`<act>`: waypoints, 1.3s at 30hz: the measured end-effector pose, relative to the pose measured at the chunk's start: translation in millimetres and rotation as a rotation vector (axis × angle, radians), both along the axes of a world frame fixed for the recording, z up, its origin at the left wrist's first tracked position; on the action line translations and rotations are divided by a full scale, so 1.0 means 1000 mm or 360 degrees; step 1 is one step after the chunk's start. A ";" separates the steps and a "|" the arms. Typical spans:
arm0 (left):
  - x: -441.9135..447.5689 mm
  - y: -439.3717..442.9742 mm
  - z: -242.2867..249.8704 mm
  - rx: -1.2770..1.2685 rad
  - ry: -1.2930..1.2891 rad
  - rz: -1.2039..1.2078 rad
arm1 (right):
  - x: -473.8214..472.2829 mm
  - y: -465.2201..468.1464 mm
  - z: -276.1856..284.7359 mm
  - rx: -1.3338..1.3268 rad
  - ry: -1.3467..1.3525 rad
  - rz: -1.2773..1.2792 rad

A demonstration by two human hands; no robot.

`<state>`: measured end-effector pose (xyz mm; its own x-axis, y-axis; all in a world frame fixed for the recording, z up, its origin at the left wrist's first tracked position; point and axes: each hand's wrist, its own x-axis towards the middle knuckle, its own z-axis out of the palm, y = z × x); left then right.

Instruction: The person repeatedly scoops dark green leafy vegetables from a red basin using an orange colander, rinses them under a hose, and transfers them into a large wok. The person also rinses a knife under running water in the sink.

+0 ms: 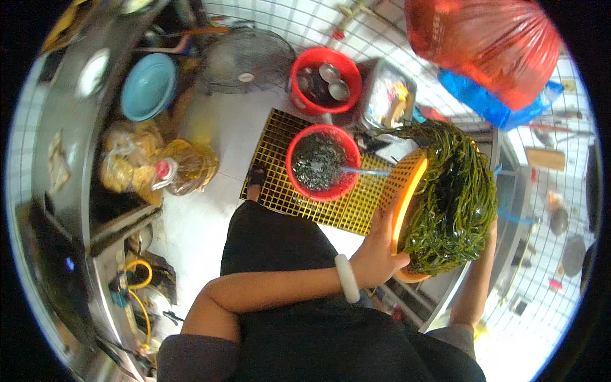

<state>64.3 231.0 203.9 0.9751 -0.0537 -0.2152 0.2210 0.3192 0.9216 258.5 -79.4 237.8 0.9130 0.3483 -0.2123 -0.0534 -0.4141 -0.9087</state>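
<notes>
My left hand (377, 258) grips the rim of an orange plastic colander basket (405, 200), with the thumb over the edge. The basket is tilted on its side and heaped with wet green seaweed strips (453, 205). Some strands trail over its far edge. My right forearm (477, 281) reaches up along the right side of the heap, and the seaweed hides my right hand. Left of the basket, a red plastic bucket (290, 164) holds churning water (321, 161). A thin pale-blue hose (367, 171) runs to it from behind the basket.
The bucket stands on a yellow grating (272, 157). Beyond it are another red bucket (351, 102) with metal ladles and a metal bin (413, 86). An oil jug (193, 167), a blue basin (149, 86) and a fan (246, 59) stand left. A red plastic bag (487, 43) is upper right.
</notes>
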 end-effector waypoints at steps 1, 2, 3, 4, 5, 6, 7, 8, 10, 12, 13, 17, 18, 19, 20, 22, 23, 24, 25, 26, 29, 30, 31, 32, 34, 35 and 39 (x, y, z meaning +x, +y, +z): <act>-0.006 -0.009 0.005 -0.0080 -0.0038 0.0101 | -0.008 0.000 0.011 -0.0059 -0.0055 0.0026; -0.012 -0.021 0.006 -0.0076 -0.0055 0.0172 | -0.013 0.002 0.020 -0.0105 -0.0102 0.0058; -0.013 -0.033 0.005 -0.0049 0.0101 0.0111 | -0.021 0.006 0.027 -0.0155 -0.0135 0.0081; -0.013 -0.042 -0.001 -0.0024 0.0187 0.0011 | -0.026 0.013 0.028 -0.0192 -0.0167 0.0132; -0.012 -0.050 -0.004 -0.0011 0.0233 0.0029 | -0.027 0.024 0.030 -0.0213 -0.0203 0.0180; -0.013 -0.059 -0.010 0.0130 0.0222 -0.0003 | -0.034 0.032 0.028 -0.0236 -0.0234 0.0217; -0.012 -0.065 -0.016 0.0426 0.0169 -0.0016 | -0.036 0.044 0.024 -0.0252 -0.0252 0.0264; -0.013 -0.070 -0.021 0.0497 0.0195 -0.0033 | -0.035 0.058 0.020 -0.0257 -0.0260 0.0309; -0.011 -0.076 -0.028 0.0960 0.0150 -0.0169 | -0.037 0.072 0.012 -0.0320 -0.0274 0.0383; -0.014 -0.079 -0.029 0.1599 -0.0099 -0.0282 | -0.034 0.083 0.005 -0.0342 -0.0281 0.0430; -0.019 -0.081 -0.027 0.1977 -0.0587 -0.0634 | -0.035 0.085 0.004 -0.0355 -0.0290 0.0448; -0.060 -0.078 -0.021 0.0476 0.0463 -0.0125 | -0.039 0.098 0.001 -0.0386 -0.0302 0.0495; -0.066 -0.077 -0.015 0.0407 0.0468 -0.0051 | -0.041 0.100 0.002 -0.0384 -0.0311 0.0495; -0.070 -0.071 -0.010 0.0537 0.0396 -0.0201 | -0.044 0.103 0.002 -0.0386 -0.0307 0.0504; -0.075 -0.066 -0.004 0.0772 0.0256 -0.0420 | -0.045 0.103 0.004 -0.0379 -0.0310 0.0503; -0.094 -0.064 0.009 0.0445 0.0377 0.0035 | -0.051 0.097 0.006 -0.0352 -0.0315 0.0505; -0.101 -0.063 0.018 0.0221 0.0494 0.0169 | -0.057 0.087 0.008 -0.0344 -0.0326 0.0473; -0.109 -0.063 0.026 -0.0002 0.0600 0.0322 | -0.059 0.079 0.009 -0.0325 -0.0320 0.0447; -0.111 -0.057 0.033 -0.0067 0.0539 0.0319 | -0.063 0.066 0.010 -0.0308 -0.0318 0.0408; -0.112 -0.048 0.041 -0.0214 0.0654 0.0139 | -0.069 0.050 0.013 -0.0310 -0.0312 0.0350; -0.116 -0.022 0.061 -0.0193 0.0524 0.0276 | -0.067 0.021 0.015 -0.0209 -0.0292 0.0216; -0.118 -0.012 0.070 -0.0096 0.0378 0.0357 | -0.066 0.020 0.018 -0.0142 -0.0284 0.0187; -0.117 -0.001 0.081 -0.0071 0.0480 0.0372 | -0.065 0.023 0.024 -0.0071 -0.0288 0.0182; -0.122 0.012 0.092 -0.0156 0.0366 0.0363 | -0.064 0.031 0.031 -0.0023 -0.0308 0.0183; -0.126 0.038 0.114 -0.0296 0.0216 0.0268 | -0.072 0.046 0.057 0.0032 -0.0430 0.0145; -0.125 0.044 0.124 -0.0343 0.0196 0.0219 | -0.077 0.051 0.071 -0.0007 -0.0652 0.0271; -0.114 0.051 0.138 -0.0398 0.0083 0.0249 | -0.075 0.067 0.092 0.0436 0.0019 0.0035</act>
